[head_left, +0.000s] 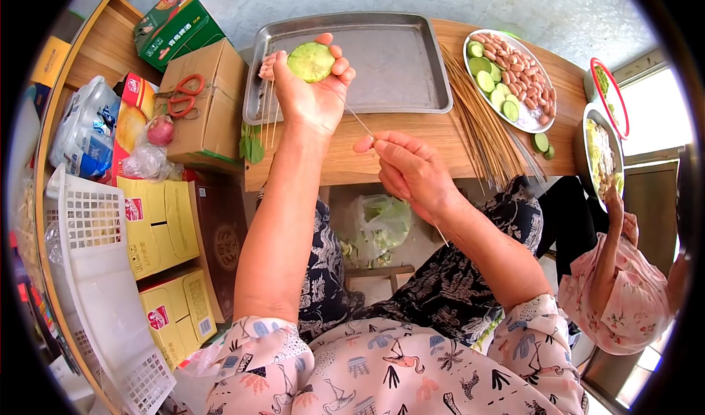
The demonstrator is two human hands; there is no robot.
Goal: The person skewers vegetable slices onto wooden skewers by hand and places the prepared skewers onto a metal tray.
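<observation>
My left hand (pixel 312 85) is raised over the front left of a metal tray (pixel 389 63), fingers curled around a round pale-green cucumber slice (pixel 310 62). My right hand (pixel 411 167), in front of the table edge, pinches a thin wooden skewer (pixel 358 121). The skewer slants up to the edge of my left palm, and its other end comes out below my right wrist. Whether its tip touches the slice is hidden by the left hand. Beside my left hand, a few skewers with pinkish pieces (pixel 268 66) lie at the tray's left side.
Many loose skewers (pixel 488 121) lie right of the tray. A white plate (pixel 545 127) holds cucumber slices and small sausages. Cardboard boxes (pixel 202 103), scissors (pixel 183 98) and a white plastic basket (pixel 92 268) stand left. Another person's hand (pixel 615 204) is at a bowl (pixel 590 173) on the right.
</observation>
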